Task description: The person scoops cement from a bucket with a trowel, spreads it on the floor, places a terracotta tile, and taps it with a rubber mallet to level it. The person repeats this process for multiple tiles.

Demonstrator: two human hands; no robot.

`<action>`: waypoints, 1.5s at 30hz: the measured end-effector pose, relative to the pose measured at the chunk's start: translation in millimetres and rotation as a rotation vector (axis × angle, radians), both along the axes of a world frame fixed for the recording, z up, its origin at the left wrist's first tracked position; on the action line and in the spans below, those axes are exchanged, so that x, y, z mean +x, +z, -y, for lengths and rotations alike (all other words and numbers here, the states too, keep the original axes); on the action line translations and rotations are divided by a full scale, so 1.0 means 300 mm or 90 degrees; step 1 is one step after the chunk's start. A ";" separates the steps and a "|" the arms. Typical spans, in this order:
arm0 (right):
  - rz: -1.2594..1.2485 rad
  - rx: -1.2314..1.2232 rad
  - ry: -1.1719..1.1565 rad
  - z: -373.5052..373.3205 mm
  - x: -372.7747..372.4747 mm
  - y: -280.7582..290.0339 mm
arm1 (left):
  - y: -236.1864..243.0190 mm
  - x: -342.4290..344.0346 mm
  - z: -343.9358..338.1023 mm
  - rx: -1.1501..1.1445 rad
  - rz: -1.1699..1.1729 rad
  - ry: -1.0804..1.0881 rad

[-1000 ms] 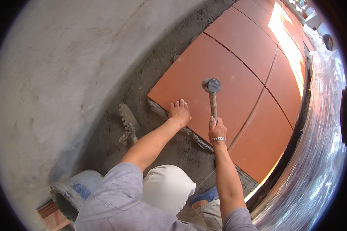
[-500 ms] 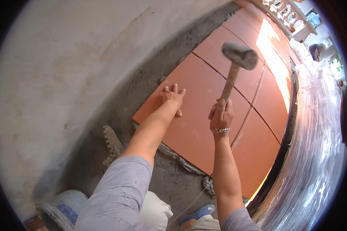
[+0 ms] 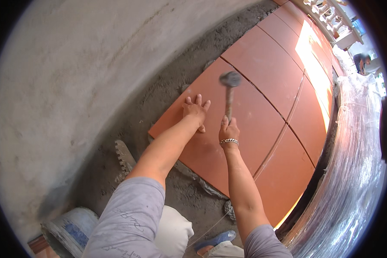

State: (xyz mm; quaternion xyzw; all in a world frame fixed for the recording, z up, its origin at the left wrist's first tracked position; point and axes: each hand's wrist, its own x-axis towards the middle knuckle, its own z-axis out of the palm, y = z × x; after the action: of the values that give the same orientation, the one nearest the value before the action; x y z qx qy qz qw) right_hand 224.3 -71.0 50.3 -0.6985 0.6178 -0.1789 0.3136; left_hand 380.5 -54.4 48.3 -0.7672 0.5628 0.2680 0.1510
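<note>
My left hand (image 3: 195,113) lies with its fingers spread on a large terracotta floor tile (image 3: 210,159), near the edge closest to the wall. In my right hand (image 3: 229,130) is the wooden handle of a mallet (image 3: 230,79). Its dark head is slightly blurred and sits over the far part of the same tile; whether it touches the surface I cannot tell. Wet grey mortar shows along the tile's near edge, and a thin string runs across the tiles to the right.
A notched trowel (image 3: 124,157) rests on the mortar bed (image 3: 137,107) beside a bare plaster wall (image 3: 81,64). A bucket (image 3: 71,230) stands at lower left. Plastic-wrapped material (image 3: 352,159) lines the right side. Another person (image 3: 362,62) is at far right, near a balustrade (image 3: 331,19).
The mallet has swung down and to the left, from above the tile joint to over the tile near my left hand. My left hand stays nearly in place, flat on the tile.
</note>
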 end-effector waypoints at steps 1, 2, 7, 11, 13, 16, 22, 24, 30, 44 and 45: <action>-0.067 0.000 0.011 0.013 0.004 -0.005 | 0.000 0.002 0.000 0.000 -0.002 0.000; -0.157 0.024 0.012 0.022 0.002 -0.012 | 0.000 0.001 -0.002 0.006 -0.005 -0.002; 0.047 -0.013 -0.047 0.048 -0.046 -0.032 | 0.004 0.002 -0.001 -0.002 -0.007 -0.002; -0.158 0.017 0.003 0.042 -0.065 -0.031 | 0.007 -0.003 -0.001 0.011 -0.010 -0.004; -0.064 0.042 -0.027 0.043 -0.073 -0.027 | 0.008 -0.004 0.002 0.010 -0.004 -0.004; -0.044 0.052 -0.037 0.037 -0.090 -0.026 | 0.007 -0.004 0.001 0.010 -0.006 -0.001; -0.026 0.036 -0.094 0.006 -0.157 -0.040 | 0.007 -0.005 0.006 0.005 -0.011 0.006; -0.046 0.062 -0.094 -0.022 -0.185 -0.042 | 0.008 -0.006 0.004 0.005 -0.013 0.012; -0.048 0.057 -0.107 -0.065 -0.315 -0.021 | 0.003 -0.015 0.008 -0.006 0.001 0.004; -0.089 0.206 -0.196 -0.416 -0.584 -0.019 | -0.012 -0.044 0.014 -0.019 0.066 -0.068; -0.065 0.196 -0.195 -0.440 -0.597 -0.014 | -0.014 -0.045 0.012 -0.020 0.069 -0.068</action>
State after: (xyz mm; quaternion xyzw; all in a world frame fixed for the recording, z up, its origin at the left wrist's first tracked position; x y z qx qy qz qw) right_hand 45.2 61.0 46.1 -0.5488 0.7516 -0.0923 0.3541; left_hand 366.9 -57.9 44.0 -0.7518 0.5981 0.2084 0.1834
